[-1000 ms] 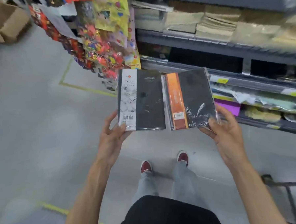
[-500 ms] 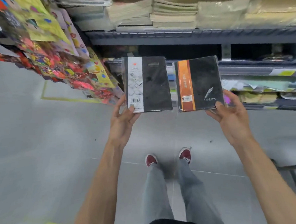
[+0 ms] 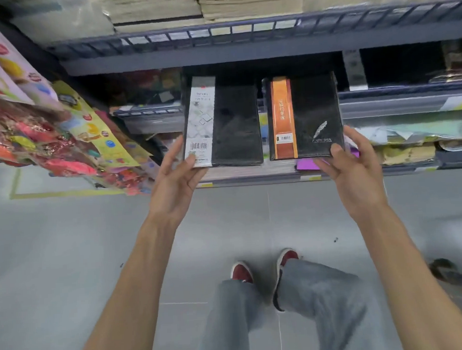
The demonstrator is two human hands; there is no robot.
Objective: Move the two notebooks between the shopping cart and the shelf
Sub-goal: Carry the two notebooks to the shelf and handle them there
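While the left hand [image 3: 175, 183] pinches the white-banded diary [image 3: 221, 121] by its lower corner and the right hand [image 3: 353, 173] pinches the orange-banded notebook [image 3: 304, 117] likewise, both hang just before the shelf [image 3: 245, 53]. Shelving seems underway; next, slide them flat into the dark bay. The tier above holds stacked tan pads [image 3: 247, 2].

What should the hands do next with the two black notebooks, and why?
Probably ease both forward and set them down on the shelf. The left hand pinches the white-banded notebook by its lower corner, the right hand the orange-banded notebook, and both are held up side by side right in front of the dark shelf opening.
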